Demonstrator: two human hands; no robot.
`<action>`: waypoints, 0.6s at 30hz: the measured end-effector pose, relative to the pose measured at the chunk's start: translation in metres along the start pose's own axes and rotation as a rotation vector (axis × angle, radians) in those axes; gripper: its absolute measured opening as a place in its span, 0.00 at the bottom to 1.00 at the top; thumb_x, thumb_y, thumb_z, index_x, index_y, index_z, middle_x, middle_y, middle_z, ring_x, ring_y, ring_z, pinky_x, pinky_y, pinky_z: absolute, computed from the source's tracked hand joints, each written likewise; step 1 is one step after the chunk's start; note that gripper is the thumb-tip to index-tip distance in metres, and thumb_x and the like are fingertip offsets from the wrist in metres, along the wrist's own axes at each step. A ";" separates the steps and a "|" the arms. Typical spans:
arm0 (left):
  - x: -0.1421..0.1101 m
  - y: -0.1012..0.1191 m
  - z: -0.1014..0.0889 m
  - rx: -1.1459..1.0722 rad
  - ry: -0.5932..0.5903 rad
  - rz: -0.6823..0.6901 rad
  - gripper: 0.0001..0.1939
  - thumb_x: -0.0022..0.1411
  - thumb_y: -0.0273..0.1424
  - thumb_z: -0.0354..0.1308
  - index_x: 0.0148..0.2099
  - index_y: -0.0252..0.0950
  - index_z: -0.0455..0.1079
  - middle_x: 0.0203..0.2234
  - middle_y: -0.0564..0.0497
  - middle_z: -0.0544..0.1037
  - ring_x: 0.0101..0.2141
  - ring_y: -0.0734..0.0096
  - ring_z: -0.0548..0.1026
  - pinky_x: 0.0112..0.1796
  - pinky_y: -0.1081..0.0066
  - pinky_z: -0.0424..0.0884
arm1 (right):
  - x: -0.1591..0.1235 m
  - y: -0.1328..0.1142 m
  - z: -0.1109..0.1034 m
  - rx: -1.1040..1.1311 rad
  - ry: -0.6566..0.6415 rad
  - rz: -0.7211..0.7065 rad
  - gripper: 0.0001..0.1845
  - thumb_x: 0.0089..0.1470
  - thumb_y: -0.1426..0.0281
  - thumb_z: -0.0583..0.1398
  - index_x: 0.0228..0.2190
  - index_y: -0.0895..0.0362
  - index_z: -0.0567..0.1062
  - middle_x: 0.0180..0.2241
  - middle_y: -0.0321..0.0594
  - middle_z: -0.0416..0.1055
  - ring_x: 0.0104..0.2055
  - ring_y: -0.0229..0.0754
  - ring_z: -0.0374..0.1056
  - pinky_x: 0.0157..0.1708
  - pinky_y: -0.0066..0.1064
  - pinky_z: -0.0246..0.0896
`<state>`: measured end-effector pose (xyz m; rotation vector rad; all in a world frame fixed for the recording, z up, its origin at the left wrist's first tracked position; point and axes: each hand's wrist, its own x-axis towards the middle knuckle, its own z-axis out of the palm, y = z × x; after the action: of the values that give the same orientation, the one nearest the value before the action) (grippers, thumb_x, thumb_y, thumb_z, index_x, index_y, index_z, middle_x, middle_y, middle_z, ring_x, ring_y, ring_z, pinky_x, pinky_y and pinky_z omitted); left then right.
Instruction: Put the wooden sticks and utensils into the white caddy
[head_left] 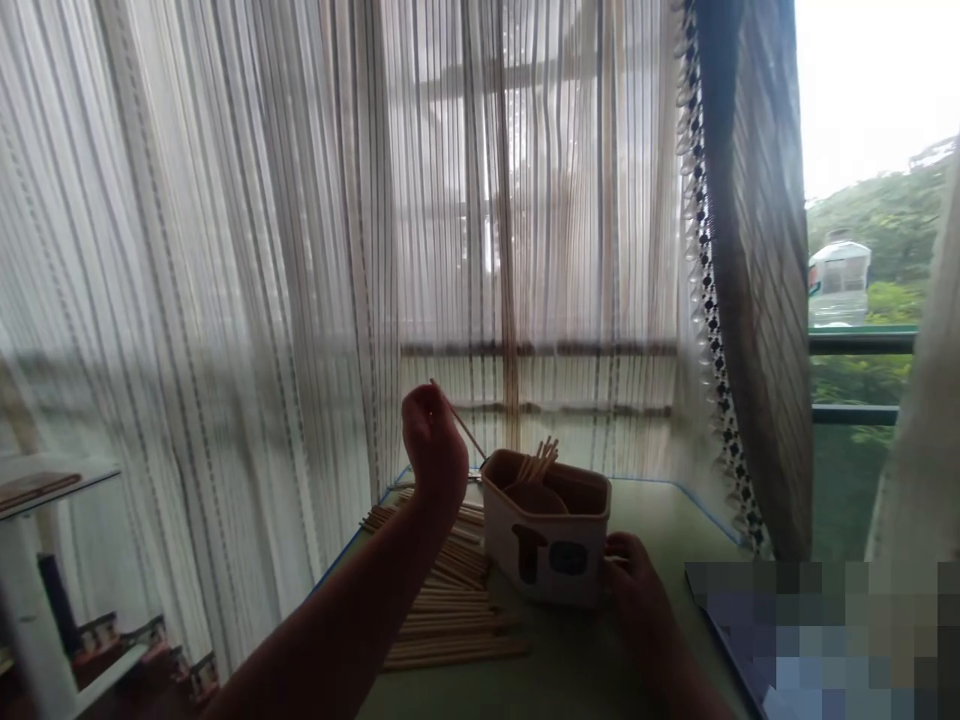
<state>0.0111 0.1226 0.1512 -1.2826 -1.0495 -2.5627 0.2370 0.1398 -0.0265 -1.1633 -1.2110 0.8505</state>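
My left hand (433, 440) is raised above the table, fingers pinched round a thin wooden stick (459, 420) that slants down toward a cream holder box (545, 545). Several sticks stand in the box's back compartment. My right hand (637, 585) rests curled against the box's right side. A heap of loose wooden sticks (450, 590) lies on the green table (660, 520) to the left of the box, under my left forearm.
Striped sheer curtains (300, 250) hang close behind and to the left of the table. A darker curtain (750, 280) hangs at the right beside an open window. A white shelf (45, 480) stands at far left. A blurred patch covers the lower right corner.
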 end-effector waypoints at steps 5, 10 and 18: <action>-0.012 -0.008 0.013 0.032 -0.109 -0.058 0.09 0.64 0.36 0.49 0.40 0.35 0.64 0.28 0.52 0.70 0.30 0.74 0.69 0.33 0.73 0.66 | -0.002 -0.003 -0.003 -0.018 0.009 0.000 0.17 0.38 0.62 0.57 0.34 0.52 0.65 0.33 0.37 0.69 0.33 0.44 0.67 0.30 0.33 0.63; -0.038 -0.037 0.022 0.177 -0.318 -0.064 0.07 0.63 0.32 0.50 0.38 0.34 0.67 0.31 0.48 0.73 0.32 0.70 0.71 0.35 0.69 0.69 | -0.001 -0.004 -0.004 0.005 -0.011 0.009 0.17 0.38 0.62 0.58 0.33 0.52 0.65 0.33 0.36 0.69 0.34 0.44 0.68 0.30 0.32 0.62; -0.052 -0.072 -0.011 0.419 -0.525 -0.132 0.14 0.61 0.29 0.49 0.46 0.30 0.69 0.44 0.39 0.74 0.47 0.59 0.71 0.49 0.59 0.65 | -0.002 -0.009 -0.002 0.024 -0.004 0.022 0.20 0.33 0.63 0.59 0.33 0.53 0.66 0.32 0.35 0.68 0.31 0.42 0.67 0.29 0.32 0.61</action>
<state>0.0112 0.1594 0.0694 -1.8394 -1.6952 -1.9480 0.2374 0.1355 -0.0180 -1.1582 -1.1906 0.8816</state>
